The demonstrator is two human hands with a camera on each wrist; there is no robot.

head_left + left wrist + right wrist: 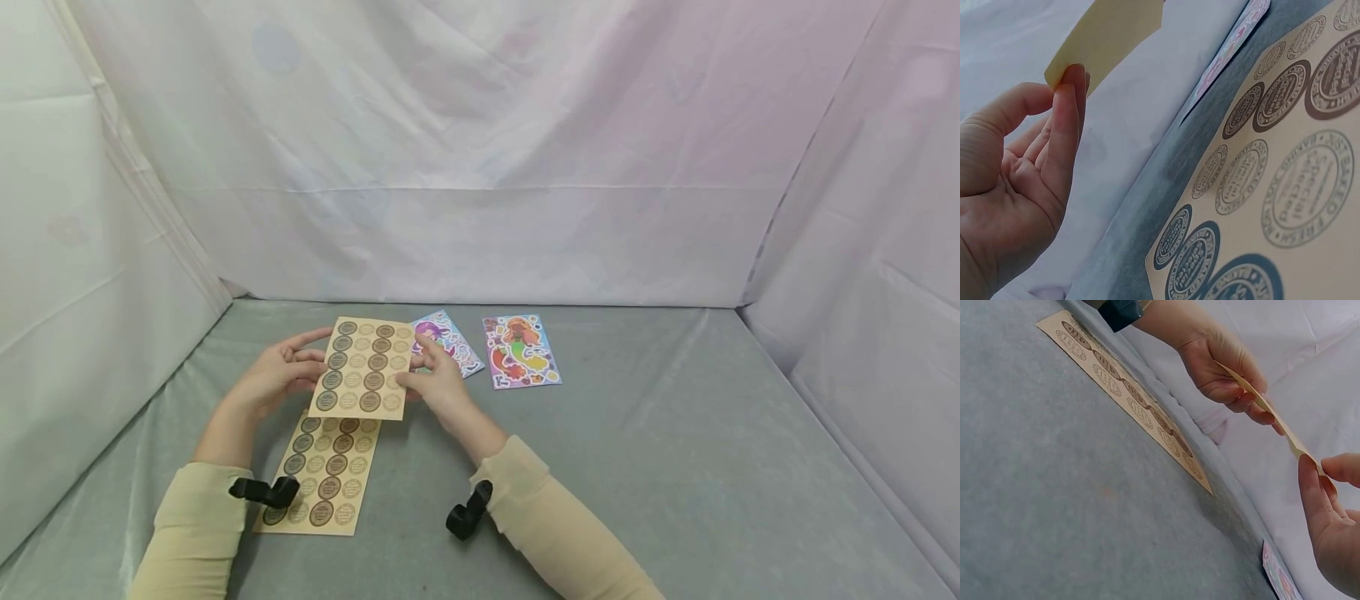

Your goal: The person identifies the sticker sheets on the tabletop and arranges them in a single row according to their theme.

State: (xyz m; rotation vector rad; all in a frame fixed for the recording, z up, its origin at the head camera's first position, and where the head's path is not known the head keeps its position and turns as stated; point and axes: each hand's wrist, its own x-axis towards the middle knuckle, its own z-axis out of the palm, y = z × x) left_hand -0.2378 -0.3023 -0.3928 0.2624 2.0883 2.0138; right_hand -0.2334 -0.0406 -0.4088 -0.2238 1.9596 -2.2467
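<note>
A tan sheet of round stickers [363, 367] is held up in the air between both hands. My left hand [276, 377] pinches its left edge; in the left wrist view, thumb and fingertips meet on the corner of the raised sheet [1110, 44]. On the opposite edge, my right hand [442, 385] grips it with the thumb on the printed face. The right wrist view shows this raised sheet [1266, 407] nearly edge-on. Below it, a second tan sticker sheet [318, 477] lies flat on the table, its upper end partly hidden by the raised one.
Behind the right hand lies a colourful mermaid sticker sheet [457, 346], partly covered. Another mermaid sheet [522, 353] lies to its right. The grey cloth-covered table [660, 467] meets white curtains [480, 242] at the back and sides. Black straps [264, 492] sit at the wrists.
</note>
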